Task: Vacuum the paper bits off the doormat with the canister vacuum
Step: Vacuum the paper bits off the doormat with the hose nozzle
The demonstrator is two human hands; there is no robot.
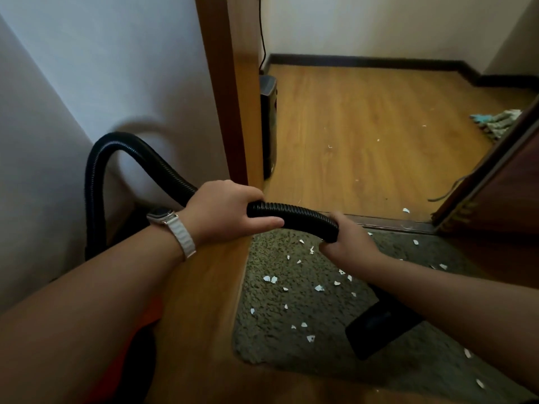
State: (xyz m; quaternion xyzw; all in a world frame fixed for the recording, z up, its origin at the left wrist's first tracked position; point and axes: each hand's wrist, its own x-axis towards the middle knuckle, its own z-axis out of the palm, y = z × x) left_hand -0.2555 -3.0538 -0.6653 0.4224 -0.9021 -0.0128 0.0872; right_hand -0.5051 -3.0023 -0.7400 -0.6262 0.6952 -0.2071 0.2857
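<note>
Hose (294, 214) running left-right, nozzle (379, 328) angled down onto doormat (277, 339)

The wooden floor (364, 118) carries a grey-green doormat (280, 339) lying directly beneath the fingers (328, 246) of the right hand (347, 243) on the black hose (291, 212). White paper bits (319, 288) are scattered over the mat below those fingers, and a few lie on the bare boards beyond them. Beyond the left hand (224, 211), a dark box-shaped appliance (268, 126) stands on the floor, and a cloth bundle (495, 123) lies far to the right.
</note>
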